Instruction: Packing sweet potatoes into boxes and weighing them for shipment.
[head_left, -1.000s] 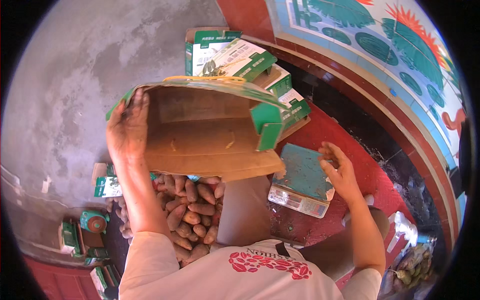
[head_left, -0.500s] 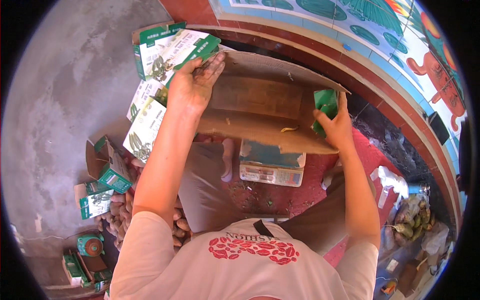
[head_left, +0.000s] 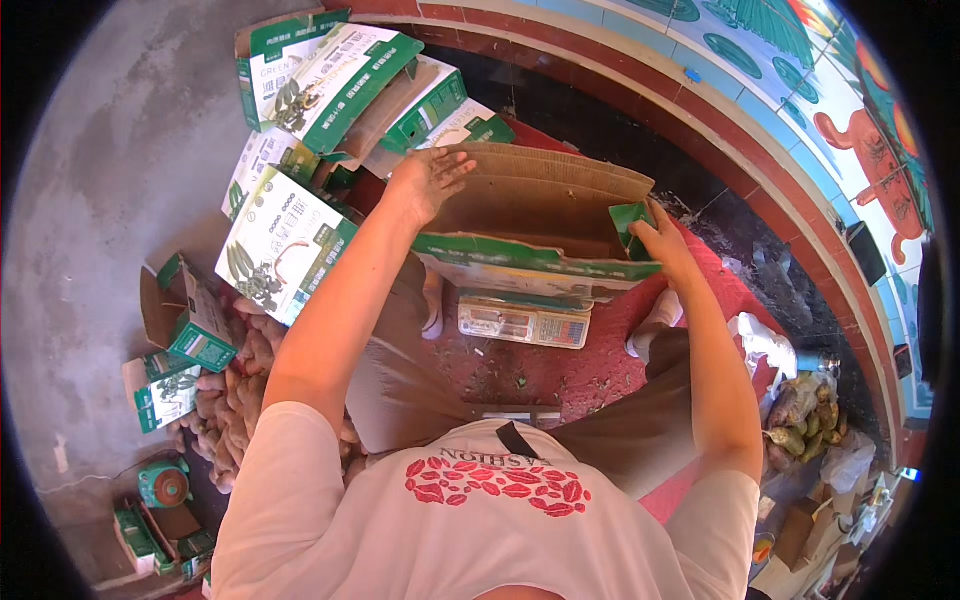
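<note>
Both hands hold the open carton over the scale: left hand flat inside, right hand pinching a flap (nothing packed yet); sweet potatoes wait on the floor.

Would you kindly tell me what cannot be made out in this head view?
- Scale: its platform is hidden under the cardboard box.
- Left hand: the palm lies against the box flap, unseen.
- Right hand: fingertips covered by a green flap.
- Pile of tubers: partly behind the left arm.
</note>
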